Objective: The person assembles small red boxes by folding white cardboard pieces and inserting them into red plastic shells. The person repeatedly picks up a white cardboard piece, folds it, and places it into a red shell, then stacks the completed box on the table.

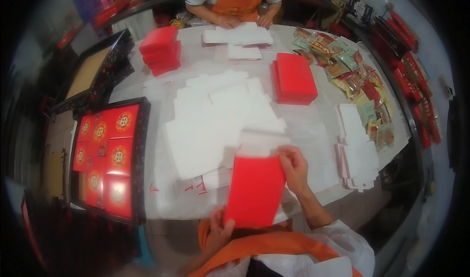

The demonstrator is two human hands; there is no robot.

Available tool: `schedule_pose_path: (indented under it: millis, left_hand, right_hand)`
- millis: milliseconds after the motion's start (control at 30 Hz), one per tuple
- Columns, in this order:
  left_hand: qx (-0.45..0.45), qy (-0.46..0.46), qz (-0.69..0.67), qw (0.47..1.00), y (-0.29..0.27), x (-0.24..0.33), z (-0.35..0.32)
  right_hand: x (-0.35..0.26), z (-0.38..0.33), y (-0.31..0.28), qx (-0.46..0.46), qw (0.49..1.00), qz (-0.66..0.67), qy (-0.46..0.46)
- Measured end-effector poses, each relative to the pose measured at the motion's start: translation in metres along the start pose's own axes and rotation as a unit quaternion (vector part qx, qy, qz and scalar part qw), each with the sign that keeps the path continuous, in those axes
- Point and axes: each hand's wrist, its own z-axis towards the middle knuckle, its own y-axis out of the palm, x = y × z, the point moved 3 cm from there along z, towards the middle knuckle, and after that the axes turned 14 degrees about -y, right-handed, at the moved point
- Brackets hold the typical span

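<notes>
Between my two hands a red paper box [257,189] is held over the table's front edge, a pale flap [257,142] standing out at its far end. My left hand [222,224] grips its near left corner, thumb on the red face. My right hand [294,168] pinches the far right corner beside the flap. Whether the box is folded flat or opened up, I cannot tell. Just beyond it lies a spread of white flat cartons [215,115], partly covered by the flap. Small red scraps [196,186] lie to the left of the box.
Red boxes are stacked at back left [161,49] and right of the middle [295,79]. Packaged snacks [362,76] and white cartons [356,150] line the right side. A black-edged tray [138,179] holds patterned red boxes at left. Opposite, a co-worker's hands [230,22] touch white cartons.
</notes>
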Motion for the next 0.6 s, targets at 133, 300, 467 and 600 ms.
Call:
schedule_pose_path:
  millis: [133, 300, 467, 600]
  left_hand:
    - [-0.1, 0.008, 0.089, 0.991, 0.005, 0.039, -0.027]
    - [-0.017, 0.017, 0.078, 0.997, 0.012, 0.067, 0.01]
    - [0.069, -0.119, 0.107, 0.985, 0.007, 0.056, 0.046]
    - [0.025, 0.121, 0.247, 0.961, -0.002, 0.067, 0.047]
  right_hand:
    - [0.017, -0.034, 0.014, -0.162, 0.987, 0.002, 0.014]
    - [0.024, -0.041, 0.024, -0.112, 0.989, 0.097, 0.01]
    - [0.035, -0.062, 0.014, -0.042, 0.994, 0.06, -0.075]
    - [0.024, -0.062, 0.022, 0.013, 0.99, -0.055, -0.131]
